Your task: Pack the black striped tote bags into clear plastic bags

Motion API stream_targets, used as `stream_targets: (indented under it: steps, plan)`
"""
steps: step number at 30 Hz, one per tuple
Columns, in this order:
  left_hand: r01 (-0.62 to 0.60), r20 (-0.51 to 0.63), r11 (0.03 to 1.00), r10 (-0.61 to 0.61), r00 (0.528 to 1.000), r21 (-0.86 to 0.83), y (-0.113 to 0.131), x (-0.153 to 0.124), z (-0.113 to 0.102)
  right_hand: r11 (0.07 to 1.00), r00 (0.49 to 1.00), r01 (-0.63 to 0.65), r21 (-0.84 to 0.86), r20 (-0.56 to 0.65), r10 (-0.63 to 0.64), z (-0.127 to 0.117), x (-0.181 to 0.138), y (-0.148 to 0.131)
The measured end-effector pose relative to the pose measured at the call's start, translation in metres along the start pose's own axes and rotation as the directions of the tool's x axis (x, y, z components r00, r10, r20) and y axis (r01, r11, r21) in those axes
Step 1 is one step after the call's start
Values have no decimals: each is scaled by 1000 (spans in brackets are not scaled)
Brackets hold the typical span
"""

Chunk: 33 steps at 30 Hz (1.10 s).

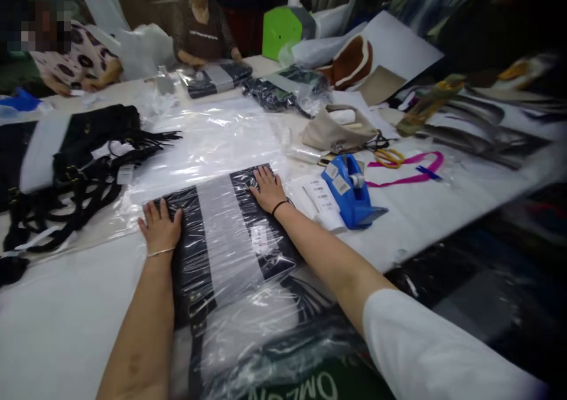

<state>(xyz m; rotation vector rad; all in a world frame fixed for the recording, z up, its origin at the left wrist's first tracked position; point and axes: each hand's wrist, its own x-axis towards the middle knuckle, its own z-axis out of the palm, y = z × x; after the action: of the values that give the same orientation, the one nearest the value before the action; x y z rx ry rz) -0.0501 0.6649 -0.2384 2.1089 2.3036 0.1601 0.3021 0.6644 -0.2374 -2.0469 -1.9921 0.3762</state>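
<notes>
A black and grey folded garment in a clear plastic bag [230, 234] lies on the white table [53, 317] in front of me. My left hand [159, 227] rests flat on the bag's left edge, fingers stretched out. My right hand [267, 189] lies flat on the bag's far right corner, fingers spread. Neither hand grips anything. A white label shows through the plastic near my right forearm.
A blue tape dispenser [352, 190] stands right of my right hand, with yellow-handled scissors [388, 157] and a pink ribbon [414, 166] beyond. Black strapped garments [84, 175] lie at left. Two other people work at the far side with a bagged garment [215, 78]. A green box [281, 31] stands at the back.
</notes>
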Motion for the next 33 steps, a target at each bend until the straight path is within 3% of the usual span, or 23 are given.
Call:
stream_targets:
  steps: [6, 9, 12, 15, 17, 19, 22, 25, 27, 29, 31, 33]
  plan:
    - [-24, 28, 999, 25, 999, -48, -5, 5, 8, 1000, 1000, -7, 27, 4, 7, 5, 3, -4]
    - [-36, 15, 997, 37, 999, -62, -5, 3, 8, 996, 999, -12, 90, 35, 9, -5, 6, -8]
    - [-50, -2, 996, 50, 999, -71, -5, 6, 6, 963, 987, -9, 268, 158, -35, -39, -1, 1]
    - [-48, 35, 996, 50, 998, -70, -7, 12, -4, 891, 985, 21, 454, 145, -97, -91, -37, 31]
    - [-72, 89, 992, 81, 993, -101, -5, 12, -18, 907, 990, 46, 418, 105, -98, -122, -75, 55]
    - [-116, 106, 977, 136, 985, -181, 2, 3, -37, 971, 985, 26, 237, 159, -65, -139, -113, 75]
    - [-191, 18, 937, 205, 979, -294, 25, -35, -66, 994, 983, -24, -106, 181, 43, -135, -153, 92]
    - [-261, -55, 896, 259, 964, -359, 54, -97, -87, 976, 995, -64, -210, 56, 77, -119, -173, 92]
    - [-291, -92, 849, 280, 956, -440, 72, -142, -96, 991, 994, -96, -91, -63, 91, -116, -184, 82]
    - [-307, -105, 764, 303, 947, -567, 88, -184, -107, 979, 978, -100, 176, -165, 129, -120, -200, 63]
    - [-306, -89, 646, 346, 934, -699, 104, -219, -121, 864, 971, -59, 501, -170, 165, -128, -220, 37]
    - [-339, -130, 534, 390, 912, -775, 120, -244, -139, 682, 983, -44, 730, -89, 159, -135, -244, 7]
